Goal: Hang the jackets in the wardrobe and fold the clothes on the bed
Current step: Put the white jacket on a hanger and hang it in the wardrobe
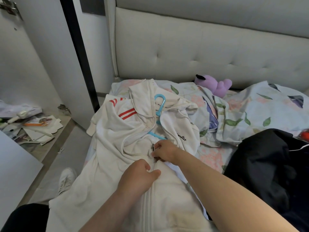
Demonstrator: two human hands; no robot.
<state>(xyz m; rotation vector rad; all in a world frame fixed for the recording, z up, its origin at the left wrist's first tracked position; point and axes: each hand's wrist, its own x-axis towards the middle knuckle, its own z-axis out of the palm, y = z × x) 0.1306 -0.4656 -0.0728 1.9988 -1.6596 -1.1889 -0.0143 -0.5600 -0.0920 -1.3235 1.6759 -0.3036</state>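
A cream zip-up hooded jacket (117,148) with red stripes on one sleeve lies spread on the bed, a light blue hanger (159,106) inside it with the hook showing at the neck. My right hand (164,152) pinches the metal zipper pull (153,148) halfway up the front. My left hand (138,176) grips the jacket fabric beside the closed zipper just below. A black garment (267,164) lies heaped on the bed at the right.
A floral duvet (250,111) and a purple plush toy (215,84) lie by the padded headboard (192,47). White wardrobe doors (38,52) stand open at the left. Papers and clutter (33,126) cover its lower shelf. A white shoe (66,180) shows on the floor.
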